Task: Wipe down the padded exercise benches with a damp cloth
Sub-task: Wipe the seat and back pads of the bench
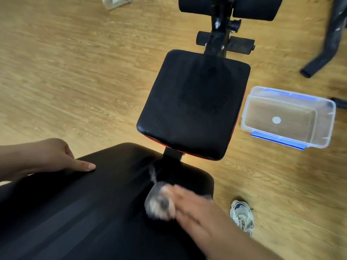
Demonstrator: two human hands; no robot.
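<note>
A grey cloth (159, 203) lies bunched on the black back pad (84, 212) of the bench, in the lower middle of the frame. The right hand (189, 203) presses on it with fingers stretched nearly flat, though motion blur smears both. At the pad's left edge the left hand (54, 156) rests one straight finger on the vinyl. Its other fingers are hidden, so their spread cannot be told. Above is the seat pad (195, 106), and to its right, on the wood floor (75, 72), a clear plastic container (326, 117). A sneaker (241, 212) shows at lower right.
</note>
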